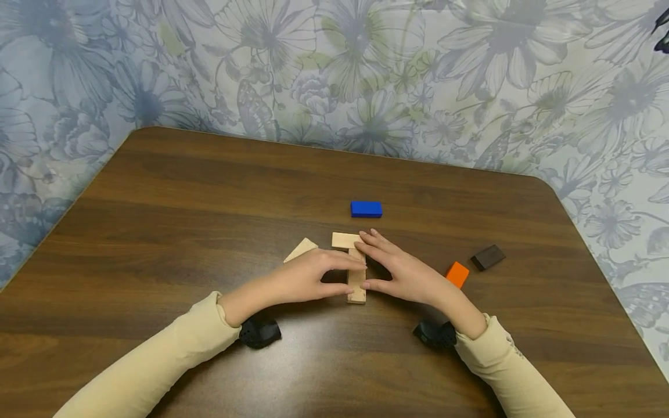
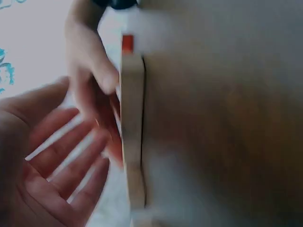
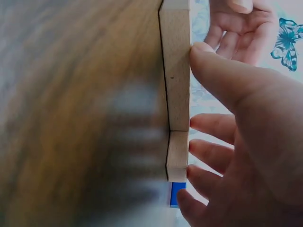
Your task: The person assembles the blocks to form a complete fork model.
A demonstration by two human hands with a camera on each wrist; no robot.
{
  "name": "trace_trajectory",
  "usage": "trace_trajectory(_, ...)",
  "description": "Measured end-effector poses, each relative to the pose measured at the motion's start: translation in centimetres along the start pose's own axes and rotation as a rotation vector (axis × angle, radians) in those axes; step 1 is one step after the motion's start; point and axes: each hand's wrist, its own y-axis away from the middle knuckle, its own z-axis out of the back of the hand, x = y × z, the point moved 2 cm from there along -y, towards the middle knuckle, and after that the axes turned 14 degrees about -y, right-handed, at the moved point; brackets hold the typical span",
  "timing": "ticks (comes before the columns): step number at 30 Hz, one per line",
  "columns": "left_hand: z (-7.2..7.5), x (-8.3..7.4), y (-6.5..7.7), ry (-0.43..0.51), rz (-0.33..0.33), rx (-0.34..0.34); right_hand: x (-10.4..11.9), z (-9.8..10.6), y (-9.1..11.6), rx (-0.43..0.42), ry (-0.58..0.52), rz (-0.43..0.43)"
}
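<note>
Two plain wooden blocks form a T flat on the table: a crosspiece block (image 1: 342,240) at the far end and a lengthwise block (image 1: 357,296) running toward me. My left hand (image 1: 308,277) hovers over the lengthwise block from the left, fingers loosely extended and gripping nothing. From the right, my right hand (image 1: 405,273) has its fingertips at the crosspiece and its thumb at the edge of the lengthwise block. In the right wrist view its thumb (image 3: 222,75) rests along the top edge of that block. Another plain block (image 1: 301,248) lies left of the T, partly behind my left hand.
A blue block (image 1: 366,209) lies beyond the T. At the right are an orange block (image 1: 457,274), partly behind my right forearm, and a dark brown block (image 1: 488,258). The brown wood-grain table (image 1: 235,191) ends at a flower-patterned wall (image 1: 292,69).
</note>
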Motion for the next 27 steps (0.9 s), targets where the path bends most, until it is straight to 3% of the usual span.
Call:
trace_trajectory(5,2.1,1.1,1.7,0.035,0.073,-0.063,-0.1,-0.1,0.0,0.005,0.007,-0.029)
trace_trajectory(9,4.0,3.1,4.0,0.059,0.171,-0.098,-0.2,-0.2,0.0,0.013,0.023,-0.019)
trace_trajectory(13,5.5,5.3,6.0,0.058,0.313,-0.089,-0.2,-0.1,0.0,0.014,0.023,-0.018)
trace_trajectory(16,5.7,6.4,6.7,0.073,0.372,-0.064,-0.3,-0.1,0.0,0.014,0.021,-0.018)
trace_trajectory(27,4.5,7.0,6.1,0.115,0.267,0.077,-0.6,-0.4,0.3,0.007,-0.004,-0.007)
